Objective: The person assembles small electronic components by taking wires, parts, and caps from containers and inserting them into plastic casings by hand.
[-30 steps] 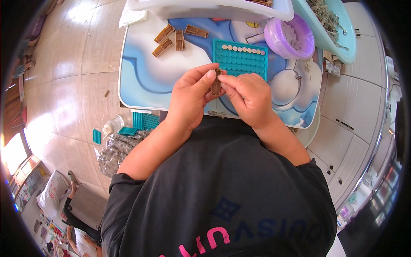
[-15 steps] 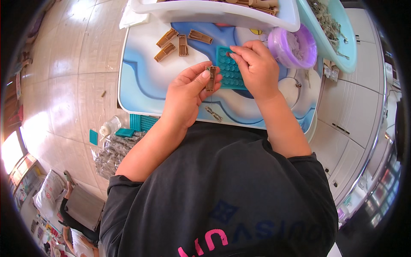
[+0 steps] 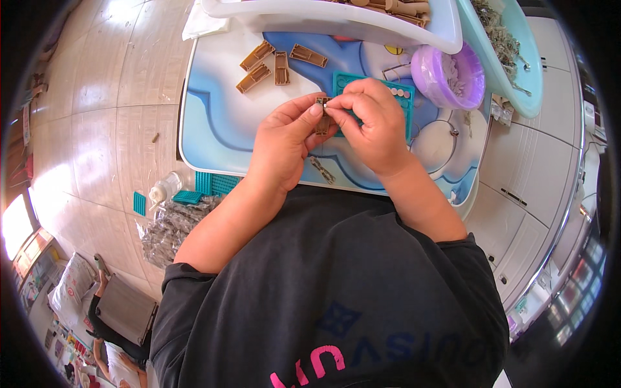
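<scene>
My left hand [image 3: 279, 136] grips a small brown plastic casing [image 3: 322, 128] upright between thumb and fingers, over the near part of the table. My right hand [image 3: 376, 123] is closed in a pinch at the casing's upper end, fingertips touching it. A tiny shiny bit shows at those fingertips, too small to name. Under and behind the right hand lies a teal tray [image 3: 409, 115] with round pockets and a row of small pale discs, partly hidden. Several more open brown casings [image 3: 281, 68] lie at the table's far left.
At the far edge stands a white bin [image 3: 336, 24] of brown parts. To its right are a purple tub [image 3: 475, 71] lined with plastic and a pale teal basin [image 3: 527, 64] with tangled metal pieces. A wire bundle [image 3: 321, 170] lies near the table's front edge.
My right hand has moved left from the teal tray to the casing in my left hand. The left hand has kept its hold and barely shifted.
</scene>
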`<state>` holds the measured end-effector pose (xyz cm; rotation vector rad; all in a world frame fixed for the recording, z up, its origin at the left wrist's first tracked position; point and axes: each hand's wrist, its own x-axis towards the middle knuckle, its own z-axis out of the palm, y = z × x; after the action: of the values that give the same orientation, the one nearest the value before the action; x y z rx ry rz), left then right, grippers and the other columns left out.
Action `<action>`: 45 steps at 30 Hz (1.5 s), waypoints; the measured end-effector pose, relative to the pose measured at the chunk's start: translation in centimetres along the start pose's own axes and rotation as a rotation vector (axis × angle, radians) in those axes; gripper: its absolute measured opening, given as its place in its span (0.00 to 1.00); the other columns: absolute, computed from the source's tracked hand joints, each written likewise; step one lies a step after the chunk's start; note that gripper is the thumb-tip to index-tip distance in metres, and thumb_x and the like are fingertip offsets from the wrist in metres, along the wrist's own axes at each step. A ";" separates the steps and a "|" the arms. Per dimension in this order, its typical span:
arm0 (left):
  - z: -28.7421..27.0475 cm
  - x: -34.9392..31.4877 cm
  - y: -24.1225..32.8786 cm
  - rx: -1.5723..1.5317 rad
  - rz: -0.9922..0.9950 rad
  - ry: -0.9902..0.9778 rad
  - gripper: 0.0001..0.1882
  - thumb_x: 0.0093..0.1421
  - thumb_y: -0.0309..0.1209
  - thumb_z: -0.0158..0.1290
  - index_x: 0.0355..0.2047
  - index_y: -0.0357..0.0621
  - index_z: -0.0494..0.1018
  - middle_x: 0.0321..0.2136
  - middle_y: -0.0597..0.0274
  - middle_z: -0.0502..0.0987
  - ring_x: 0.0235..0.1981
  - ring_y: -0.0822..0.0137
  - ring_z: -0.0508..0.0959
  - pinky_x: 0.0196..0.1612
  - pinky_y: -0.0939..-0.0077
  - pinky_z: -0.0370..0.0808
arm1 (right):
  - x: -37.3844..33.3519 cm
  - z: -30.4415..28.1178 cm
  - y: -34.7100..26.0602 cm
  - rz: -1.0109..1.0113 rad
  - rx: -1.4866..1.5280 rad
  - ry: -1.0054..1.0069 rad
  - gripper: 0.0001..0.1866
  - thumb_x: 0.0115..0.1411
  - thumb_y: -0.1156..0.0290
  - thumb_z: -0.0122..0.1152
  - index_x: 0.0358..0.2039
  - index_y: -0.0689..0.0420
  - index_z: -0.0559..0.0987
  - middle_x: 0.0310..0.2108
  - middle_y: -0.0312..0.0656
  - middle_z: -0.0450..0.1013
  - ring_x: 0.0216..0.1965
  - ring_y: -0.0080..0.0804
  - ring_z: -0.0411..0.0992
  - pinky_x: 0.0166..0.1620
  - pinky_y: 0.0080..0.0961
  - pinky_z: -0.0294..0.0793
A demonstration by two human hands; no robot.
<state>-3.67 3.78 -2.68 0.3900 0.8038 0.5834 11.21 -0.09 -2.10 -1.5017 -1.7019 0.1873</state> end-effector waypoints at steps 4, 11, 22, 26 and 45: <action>0.2 -0.1 -0.1 0.031 -0.001 0.007 0.14 0.63 0.28 0.46 0.47 0.35 0.68 0.38 0.58 0.75 0.37 0.69 0.76 0.44 0.75 0.75 | -0.2 0.1 0.0 -0.012 0.002 -0.018 0.06 0.43 0.75 0.64 0.23 0.57 0.75 0.25 0.40 0.70 0.28 0.39 0.69 0.30 0.31 0.69; 0.3 -0.1 -0.2 0.005 0.011 0.033 0.15 0.63 0.26 0.47 0.48 0.31 0.66 0.38 0.54 0.74 0.37 0.67 0.76 0.44 0.75 0.75 | -0.4 0.1 -0.1 0.055 0.070 -0.061 0.05 0.45 0.75 0.63 0.23 0.57 0.75 0.26 0.41 0.70 0.29 0.40 0.70 0.31 0.31 0.69; 0.3 0.0 0.0 0.050 -0.011 0.030 0.15 0.63 0.28 0.45 0.49 0.32 0.66 0.43 0.51 0.73 0.43 0.62 0.76 0.47 0.71 0.75 | -0.2 -1.6 3.8 0.159 -0.255 0.030 0.06 0.46 0.71 0.65 0.27 0.56 0.80 0.26 0.37 0.71 0.29 0.34 0.71 0.30 0.28 0.70; 0.4 0.0 0.1 0.055 -0.009 0.028 0.15 0.63 0.28 0.45 0.49 0.33 0.66 0.42 0.51 0.74 0.42 0.63 0.76 0.47 0.71 0.75 | -0.3 -1.3 4.0 0.133 -0.305 0.013 0.07 0.43 0.70 0.65 0.26 0.54 0.80 0.26 0.36 0.70 0.29 0.35 0.70 0.30 0.29 0.70; 0.1 0.1 0.0 -0.002 -0.015 0.018 0.15 0.62 0.27 0.46 0.47 0.30 0.67 0.38 0.55 0.75 0.37 0.67 0.76 0.44 0.74 0.75 | 0.3 -0.4 0.6 -0.055 -0.054 -0.003 0.07 0.41 0.74 0.66 0.22 0.56 0.76 0.25 0.38 0.70 0.28 0.37 0.68 0.31 0.31 0.67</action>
<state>-3.53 3.84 -2.63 0.3776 0.8226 0.5744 11.98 0.18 -2.03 -1.4926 -1.7612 0.1149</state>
